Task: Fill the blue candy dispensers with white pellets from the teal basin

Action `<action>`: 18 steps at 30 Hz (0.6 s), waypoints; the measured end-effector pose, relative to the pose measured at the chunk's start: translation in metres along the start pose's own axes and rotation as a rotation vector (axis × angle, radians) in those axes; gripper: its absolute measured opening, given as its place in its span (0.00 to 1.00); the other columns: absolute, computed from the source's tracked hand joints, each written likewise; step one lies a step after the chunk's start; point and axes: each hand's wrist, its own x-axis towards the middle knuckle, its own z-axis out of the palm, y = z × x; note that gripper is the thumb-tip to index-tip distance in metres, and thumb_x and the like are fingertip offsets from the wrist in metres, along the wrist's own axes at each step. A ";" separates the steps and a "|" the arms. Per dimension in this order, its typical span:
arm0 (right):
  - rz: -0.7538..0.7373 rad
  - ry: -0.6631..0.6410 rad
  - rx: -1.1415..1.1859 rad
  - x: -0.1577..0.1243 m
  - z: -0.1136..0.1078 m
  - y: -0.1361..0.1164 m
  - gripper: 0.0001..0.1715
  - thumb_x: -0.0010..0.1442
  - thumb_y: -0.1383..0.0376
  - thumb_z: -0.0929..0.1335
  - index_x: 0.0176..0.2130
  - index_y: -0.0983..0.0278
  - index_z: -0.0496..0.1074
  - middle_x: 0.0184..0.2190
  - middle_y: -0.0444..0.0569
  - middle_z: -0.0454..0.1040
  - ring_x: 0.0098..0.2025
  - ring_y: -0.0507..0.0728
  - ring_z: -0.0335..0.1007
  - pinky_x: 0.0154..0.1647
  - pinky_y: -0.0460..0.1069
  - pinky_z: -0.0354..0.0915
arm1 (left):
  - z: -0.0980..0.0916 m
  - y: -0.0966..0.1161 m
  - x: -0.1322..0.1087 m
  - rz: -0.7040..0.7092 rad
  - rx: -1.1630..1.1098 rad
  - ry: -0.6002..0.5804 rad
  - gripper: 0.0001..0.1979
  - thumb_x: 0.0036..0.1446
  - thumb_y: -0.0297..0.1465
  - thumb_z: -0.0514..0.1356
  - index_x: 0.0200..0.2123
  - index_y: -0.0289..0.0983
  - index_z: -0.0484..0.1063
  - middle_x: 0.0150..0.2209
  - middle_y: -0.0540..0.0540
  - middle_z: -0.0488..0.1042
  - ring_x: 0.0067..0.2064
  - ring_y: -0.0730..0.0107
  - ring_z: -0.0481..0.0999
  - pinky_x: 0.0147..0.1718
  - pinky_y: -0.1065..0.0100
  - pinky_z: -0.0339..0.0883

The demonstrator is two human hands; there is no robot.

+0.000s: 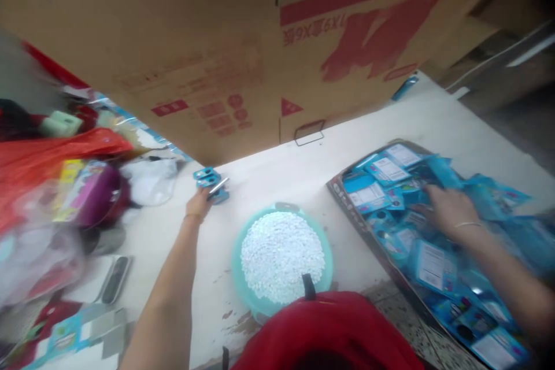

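On the white table, my left hand (pixel 199 204) is closed at the near edge of some small blue packets (pixel 207 177). A silver stick-like piece (pixel 219 186) lies across them; blur hides the exact grip. Over on the right, my right hand (pixel 446 211) reaches into a shallow open cardboard tray (pixel 359 214) filled with blue plastic packets (pixel 433 263), some with white labels. Motion smears its fingers, and they are partly lost among the packets. Between my arms stands a round turquoise basin (pixel 237 266) full of small white pellets (pixel 281 254).
A large cardboard box (pixel 243 69) with red print stands along the table's far side. To the left are a red plastic bag (pixel 56 150), a purple item (pixel 102 193), a white bag (pixel 150 180) and a dark oblong object (pixel 116 279). Red cloth (pixel 329 335) covers my lap area.
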 end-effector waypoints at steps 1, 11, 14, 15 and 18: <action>0.014 -0.042 0.019 -0.002 -0.011 -0.004 0.24 0.58 0.49 0.64 0.41 0.66 0.71 0.33 0.62 0.73 0.37 0.71 0.69 0.33 0.62 0.63 | -0.002 -0.001 0.004 -0.002 -0.002 0.005 0.19 0.59 0.39 0.53 0.53 0.41 0.65 0.54 0.42 0.65 0.48 0.58 0.73 0.39 0.66 0.66; 0.363 0.234 1.178 -0.043 -0.107 -0.099 0.28 0.47 0.55 0.74 0.45 0.60 0.66 0.40 0.48 0.72 0.42 0.60 0.70 0.44 0.56 0.68 | 0.011 0.047 -0.057 0.010 -0.219 0.143 0.18 0.61 0.48 0.44 0.43 0.44 0.63 0.42 0.49 0.72 0.41 0.64 0.74 0.39 0.64 0.69; 0.617 -0.034 1.818 -0.052 -0.103 -0.142 0.23 0.49 0.56 0.73 0.44 0.58 0.67 0.36 0.45 0.75 0.39 0.58 0.72 0.43 0.55 0.69 | 0.025 0.075 -0.111 0.175 -0.428 0.004 0.18 0.59 0.45 0.47 0.43 0.40 0.65 0.41 0.46 0.74 0.40 0.64 0.74 0.43 0.64 0.68; 0.693 -0.161 1.983 -0.056 -0.100 -0.155 0.21 0.52 0.55 0.72 0.44 0.58 0.68 0.37 0.45 0.76 0.40 0.58 0.73 0.43 0.55 0.70 | 0.030 0.082 -0.129 0.237 -0.459 -0.059 0.19 0.59 0.46 0.48 0.43 0.39 0.66 0.40 0.45 0.75 0.40 0.64 0.75 0.43 0.64 0.68; 0.836 -0.483 2.292 -0.077 -0.088 -0.187 0.15 0.57 0.56 0.68 0.44 0.59 0.70 0.42 0.45 0.77 0.44 0.57 0.73 0.44 0.54 0.70 | 0.041 0.092 -0.183 0.346 -0.429 -0.249 0.18 0.60 0.43 0.48 0.45 0.38 0.67 0.41 0.43 0.74 0.41 0.62 0.74 0.43 0.63 0.67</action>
